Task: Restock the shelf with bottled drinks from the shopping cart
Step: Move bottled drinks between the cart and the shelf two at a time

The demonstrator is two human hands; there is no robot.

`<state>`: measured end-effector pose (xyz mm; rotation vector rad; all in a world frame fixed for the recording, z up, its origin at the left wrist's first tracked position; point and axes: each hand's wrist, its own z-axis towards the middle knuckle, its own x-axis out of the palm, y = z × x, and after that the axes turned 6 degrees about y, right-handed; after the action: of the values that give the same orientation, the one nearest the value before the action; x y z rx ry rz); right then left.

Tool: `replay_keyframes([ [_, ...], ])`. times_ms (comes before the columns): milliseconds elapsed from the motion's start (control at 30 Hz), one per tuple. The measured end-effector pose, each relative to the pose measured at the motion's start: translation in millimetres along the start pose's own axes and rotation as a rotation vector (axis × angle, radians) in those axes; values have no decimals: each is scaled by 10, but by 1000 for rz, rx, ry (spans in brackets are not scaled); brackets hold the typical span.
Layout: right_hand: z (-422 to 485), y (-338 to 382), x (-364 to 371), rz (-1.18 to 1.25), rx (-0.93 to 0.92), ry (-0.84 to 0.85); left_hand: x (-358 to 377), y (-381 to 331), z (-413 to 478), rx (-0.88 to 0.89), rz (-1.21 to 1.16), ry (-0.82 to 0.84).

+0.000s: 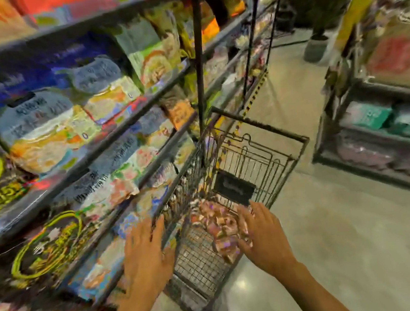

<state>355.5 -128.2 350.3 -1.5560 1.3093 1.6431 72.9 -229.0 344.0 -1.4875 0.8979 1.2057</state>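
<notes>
The shelf [70,26] fills the left side of the head view, a tall dark-railed unit running away down the aisle, its tiers packed with bright bags [42,132] whose print is too blurred to read. The pale glossy floor [344,227] takes up the middle and right. A lower rack [384,143] with teal and pink packs stands well apart on the right. The shopping cart [204,263], a black wire basket, stands just beside the lower tiers of the shelf, with a black plate [234,189] on its wire wall. In the cart lies its load [220,228], a pink-and-brown heap; blur hides whether these are the bottled drinks. The left hand [147,253] is held flat at the cart's shelf-side rim, its grip spread wide and holding nothing. The right hand [261,232] is at the opposite rim beside the load, its fingers straight and its grip likewise spread. Whether either hand touches the wire or the load cannot be told.
</notes>
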Motion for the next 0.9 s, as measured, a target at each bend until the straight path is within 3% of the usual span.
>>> replay_keyframes([
  [167,591,-403,160,18,32,59,450,-158,638,15,9,28],
  [500,2262,-1053,677,31,106,203,1410,-301,2202,-39,-71,247],
  [767,3094,-1526,1377,113,233,414,2155,-359,3058,-132,-83,393],
  [900,3347,-1801,1900,181,332,561,2815,-295,3199,-203,-239,519],
])
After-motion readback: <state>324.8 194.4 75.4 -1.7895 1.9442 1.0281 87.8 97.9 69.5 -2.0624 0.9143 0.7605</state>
